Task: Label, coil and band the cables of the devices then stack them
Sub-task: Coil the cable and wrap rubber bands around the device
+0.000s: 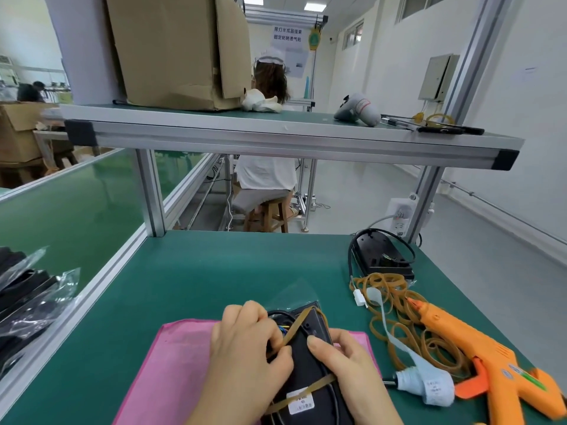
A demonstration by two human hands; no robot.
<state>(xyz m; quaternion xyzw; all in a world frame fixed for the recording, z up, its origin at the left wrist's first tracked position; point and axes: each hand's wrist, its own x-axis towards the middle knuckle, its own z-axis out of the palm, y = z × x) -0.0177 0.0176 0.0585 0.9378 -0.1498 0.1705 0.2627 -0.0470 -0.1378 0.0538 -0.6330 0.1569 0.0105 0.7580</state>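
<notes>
A flat black device (306, 368) with a white label lies on a pink cloth (167, 369) at the near edge of the green table. A brown rubber band (299, 328) is stretched across it and over its coiled black cable. My left hand (245, 348) grips the band and the cable at the device's upper left. My right hand (346, 360) holds the device's right edge, thumb pressed on its top face. A second black device (382, 254) with a loose cable sits at the far right of the table.
A heap of loose rubber bands (395, 314) lies right of the device. An orange glue gun (478, 360) and a roll of white label tape (429, 384) lie beside them. Bagged black devices (27, 299) sit on the left conveyor. A shelf (276, 133) spans overhead.
</notes>
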